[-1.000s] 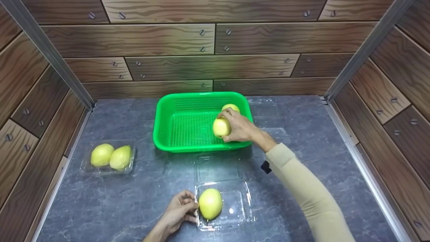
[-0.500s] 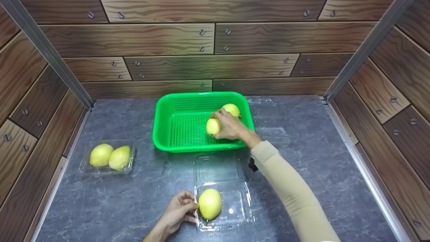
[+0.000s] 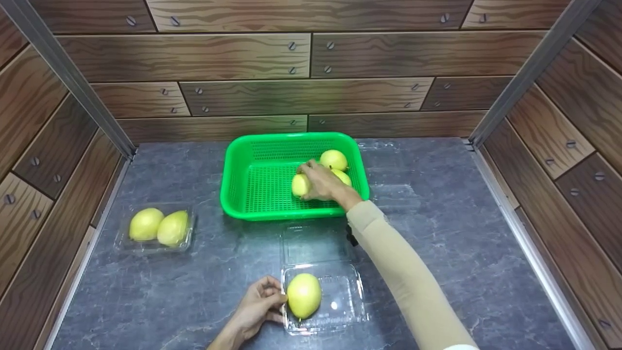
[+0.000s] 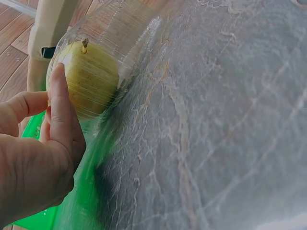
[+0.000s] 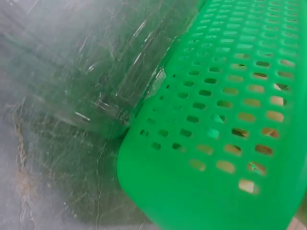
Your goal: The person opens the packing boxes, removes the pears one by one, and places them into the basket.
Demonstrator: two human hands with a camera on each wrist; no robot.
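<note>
Hands well apart: right hand clamped on a pear, left hand pinching a container wall. Green basket sits under the right hand; can't tell if the held fruit touches its floor. Clear container, lid laid back, just right of the left hand. Smaller-looking clear box farther left of it, two pears inside. Loose pear beside left fingers; basket pears beside right hand.
</note>
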